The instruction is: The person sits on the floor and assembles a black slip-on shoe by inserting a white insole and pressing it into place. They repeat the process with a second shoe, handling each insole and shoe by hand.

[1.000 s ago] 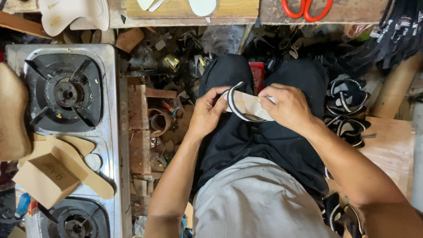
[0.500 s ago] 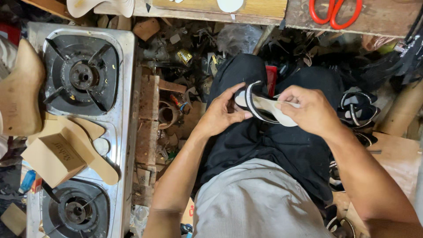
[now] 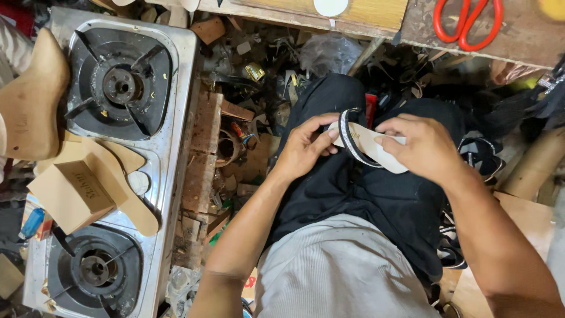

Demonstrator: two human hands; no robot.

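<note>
You are holding a pale sandal sole (image 3: 376, 148) over your lap, above the black trousers (image 3: 376, 200), with both hands on it. Your left hand (image 3: 303, 147) grips the end nearest it, thumb on top and fingers curled under, right where a dark strap (image 3: 352, 138) with a bright studded edge loops across the sole. Your right hand (image 3: 421, 147) is closed over the other end and covers most of it, so you see only the part of the sole between the 2 hands and a rim below your right fingers. Where the strap's ends meet the sole is hidden under your left fingers.

To your left stands a steel gas stove (image 3: 170, 176) with 2 burners; the lower burner is cut off by the frame's bottom edge. On the stove lie a small cardboard box (image 3: 70, 197) and flat tan insole pieces (image 3: 126, 194), and a wooden shoe last (image 3: 29, 106) rests at its left edge, partly out of frame. Between stove and legs the floor is a jumble of wood blocks and scraps, too cluttered to sort out. At the top right, red-handled scissors (image 3: 468, 23) lie on the counter (image 3: 518, 35), their blades cut off. Dark strapped sandals (image 3: 479, 153) show beside your right wrist, half hidden.
</note>
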